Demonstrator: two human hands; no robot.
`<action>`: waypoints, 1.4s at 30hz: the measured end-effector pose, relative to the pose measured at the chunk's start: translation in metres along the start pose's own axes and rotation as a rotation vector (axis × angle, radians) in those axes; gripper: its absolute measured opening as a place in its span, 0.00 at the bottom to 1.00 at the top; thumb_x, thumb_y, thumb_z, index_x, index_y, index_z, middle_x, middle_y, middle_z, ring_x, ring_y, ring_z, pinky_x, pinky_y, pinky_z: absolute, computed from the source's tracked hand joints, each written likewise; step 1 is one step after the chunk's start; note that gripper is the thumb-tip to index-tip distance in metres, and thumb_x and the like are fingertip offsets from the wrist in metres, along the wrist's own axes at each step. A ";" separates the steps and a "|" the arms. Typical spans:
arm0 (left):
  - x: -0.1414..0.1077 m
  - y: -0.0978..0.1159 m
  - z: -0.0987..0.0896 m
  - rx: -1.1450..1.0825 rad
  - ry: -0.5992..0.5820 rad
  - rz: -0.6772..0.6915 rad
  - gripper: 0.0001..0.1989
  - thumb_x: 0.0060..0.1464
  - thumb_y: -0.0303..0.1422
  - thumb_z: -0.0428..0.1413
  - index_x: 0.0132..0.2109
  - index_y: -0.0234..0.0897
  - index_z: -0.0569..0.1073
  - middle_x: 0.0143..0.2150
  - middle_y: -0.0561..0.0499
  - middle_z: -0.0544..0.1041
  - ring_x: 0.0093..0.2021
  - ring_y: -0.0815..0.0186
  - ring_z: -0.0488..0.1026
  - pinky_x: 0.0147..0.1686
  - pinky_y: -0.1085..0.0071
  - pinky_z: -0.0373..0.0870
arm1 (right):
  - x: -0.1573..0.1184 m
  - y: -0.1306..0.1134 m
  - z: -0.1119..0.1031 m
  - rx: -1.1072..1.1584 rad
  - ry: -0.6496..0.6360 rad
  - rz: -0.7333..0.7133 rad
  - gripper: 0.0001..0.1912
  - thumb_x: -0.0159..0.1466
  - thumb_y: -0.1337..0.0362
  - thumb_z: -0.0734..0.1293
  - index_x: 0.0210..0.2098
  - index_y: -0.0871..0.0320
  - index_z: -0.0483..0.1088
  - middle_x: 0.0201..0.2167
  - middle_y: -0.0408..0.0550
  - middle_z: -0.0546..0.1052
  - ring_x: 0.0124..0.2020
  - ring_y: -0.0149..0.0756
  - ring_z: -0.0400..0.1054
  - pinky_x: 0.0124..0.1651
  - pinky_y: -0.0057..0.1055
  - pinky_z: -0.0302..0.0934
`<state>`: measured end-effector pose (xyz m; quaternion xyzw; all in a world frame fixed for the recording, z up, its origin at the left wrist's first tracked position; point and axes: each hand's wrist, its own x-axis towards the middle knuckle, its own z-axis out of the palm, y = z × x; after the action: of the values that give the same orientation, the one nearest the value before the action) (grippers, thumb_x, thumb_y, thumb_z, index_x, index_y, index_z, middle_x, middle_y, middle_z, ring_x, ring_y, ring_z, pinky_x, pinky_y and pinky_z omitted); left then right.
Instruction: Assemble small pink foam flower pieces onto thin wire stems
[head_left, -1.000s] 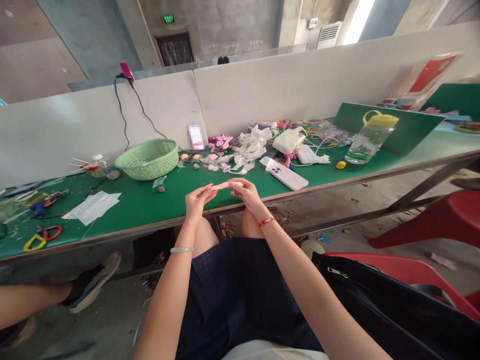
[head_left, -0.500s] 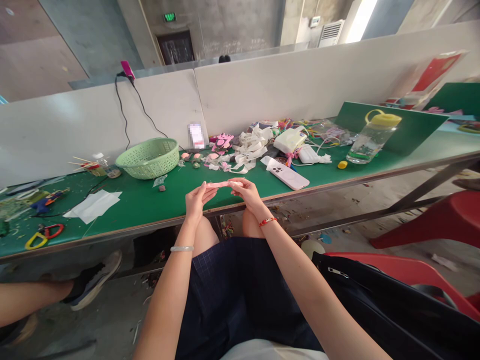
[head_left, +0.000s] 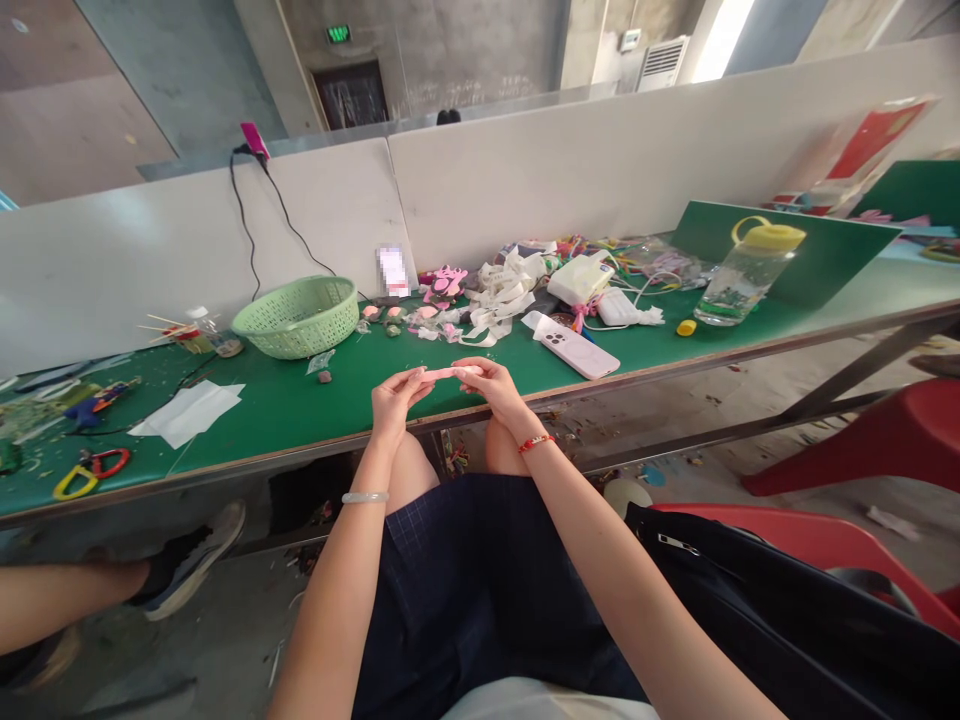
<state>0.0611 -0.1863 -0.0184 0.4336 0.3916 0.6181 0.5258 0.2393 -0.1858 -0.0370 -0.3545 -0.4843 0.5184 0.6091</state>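
Observation:
A thin pink strip (head_left: 441, 374) is stretched level between my two hands, just above the front edge of the green table (head_left: 300, 400). My left hand (head_left: 395, 400) pinches its left end between thumb and fingers. Its right end is in the closed fingers of my right hand (head_left: 490, 385). Beyond my hands lie small pink pieces (head_left: 426, 313) and a tangle of white ribbon (head_left: 510, 285). A pale pink phone (head_left: 577, 348) rests to the right of my right hand.
A green basket (head_left: 300, 318), white paper (head_left: 187, 412) and scissors (head_left: 91, 470) are on the left. On the right stand a water bottle (head_left: 750, 270) and a green board (head_left: 832, 255). Another person's leg (head_left: 75, 590) shows at lower left, a red chair (head_left: 810, 540) at lower right.
The fingers of my left hand have shifted slightly right along the pink strip, so less of it shows between my hands.

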 end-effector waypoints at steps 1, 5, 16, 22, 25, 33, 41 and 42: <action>0.000 0.000 0.000 0.007 0.003 0.004 0.21 0.36 0.39 0.72 0.36 0.30 0.81 0.34 0.44 0.83 0.38 0.57 0.82 0.52 0.54 0.76 | 0.000 0.000 0.000 0.001 -0.004 -0.001 0.19 0.49 0.51 0.77 0.36 0.55 0.79 0.29 0.42 0.76 0.27 0.28 0.68 0.34 0.27 0.64; -0.001 0.001 0.001 0.014 0.018 -0.013 0.20 0.40 0.40 0.71 0.36 0.29 0.80 0.35 0.43 0.83 0.38 0.57 0.82 0.52 0.54 0.76 | -0.001 -0.001 0.001 0.011 -0.005 -0.006 0.18 0.49 0.52 0.77 0.36 0.55 0.79 0.29 0.42 0.76 0.27 0.27 0.68 0.34 0.27 0.63; -0.001 0.001 0.001 0.037 0.032 -0.011 0.21 0.37 0.40 0.72 0.36 0.30 0.80 0.33 0.44 0.82 0.35 0.59 0.82 0.51 0.54 0.77 | -0.001 0.000 0.001 -0.009 -0.014 -0.001 0.19 0.50 0.51 0.77 0.36 0.56 0.79 0.28 0.43 0.77 0.27 0.28 0.68 0.33 0.27 0.63; -0.003 0.002 0.003 0.023 -0.043 0.014 0.25 0.36 0.38 0.72 0.42 0.29 0.80 0.37 0.42 0.83 0.42 0.56 0.81 0.54 0.54 0.74 | 0.000 0.001 0.000 -0.010 -0.003 0.002 0.19 0.50 0.51 0.77 0.36 0.55 0.80 0.29 0.43 0.77 0.27 0.28 0.68 0.33 0.27 0.63; -0.003 0.001 0.003 0.054 -0.020 0.020 0.23 0.36 0.39 0.72 0.38 0.28 0.80 0.33 0.42 0.82 0.39 0.56 0.82 0.52 0.53 0.75 | 0.000 0.000 0.000 -0.015 -0.013 -0.002 0.19 0.50 0.51 0.77 0.36 0.55 0.80 0.29 0.43 0.77 0.27 0.28 0.69 0.34 0.27 0.64; -0.003 0.001 0.002 0.151 -0.108 0.132 0.27 0.38 0.38 0.71 0.47 0.34 0.80 0.48 0.40 0.82 0.52 0.53 0.77 0.54 0.59 0.74 | -0.001 -0.003 0.001 0.036 0.047 0.017 0.20 0.49 0.50 0.77 0.35 0.55 0.80 0.29 0.43 0.78 0.26 0.27 0.68 0.32 0.26 0.63; -0.003 -0.001 0.001 0.173 -0.144 0.051 0.27 0.36 0.42 0.72 0.44 0.32 0.82 0.39 0.42 0.84 0.42 0.53 0.81 0.49 0.57 0.77 | -0.001 -0.006 0.002 0.073 0.089 0.023 0.21 0.47 0.49 0.77 0.34 0.55 0.79 0.28 0.43 0.77 0.25 0.27 0.67 0.31 0.27 0.62; -0.004 0.000 0.002 0.168 -0.148 0.052 0.28 0.36 0.42 0.72 0.45 0.32 0.81 0.39 0.42 0.84 0.41 0.53 0.81 0.49 0.57 0.77 | -0.002 -0.006 0.002 0.082 0.092 0.024 0.21 0.47 0.49 0.77 0.34 0.55 0.79 0.29 0.43 0.77 0.24 0.27 0.67 0.31 0.27 0.62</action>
<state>0.0628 -0.1897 -0.0181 0.5307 0.3909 0.5627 0.4990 0.2390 -0.1888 -0.0312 -0.3586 -0.4299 0.5282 0.6385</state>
